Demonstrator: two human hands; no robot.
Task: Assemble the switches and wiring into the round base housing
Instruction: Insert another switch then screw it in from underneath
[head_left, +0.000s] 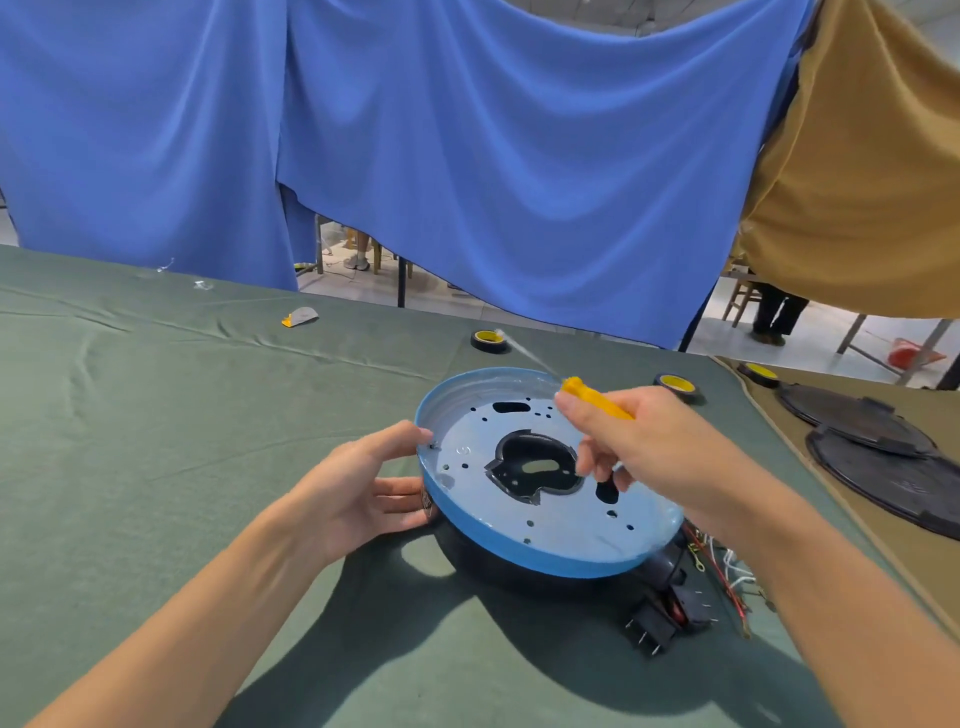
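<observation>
Housing (545, 525) on green cloth (208, 415) | left hand (358, 493) holds rim | right hand (644, 441) grips screwdriver (597, 400) | blue drapes (467, 156)

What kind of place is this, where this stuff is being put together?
Probably a makeshift assembly workshop: a cloth-covered work table, blue sheets hung as a partition behind it, and tape rolls, loose switches and wiring lying near a round base housing.

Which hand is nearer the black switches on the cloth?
Right. The right hand, holding a screwdriver, is over the housing beyond the switches; the left hand grips the housing's opposite rim.
</observation>
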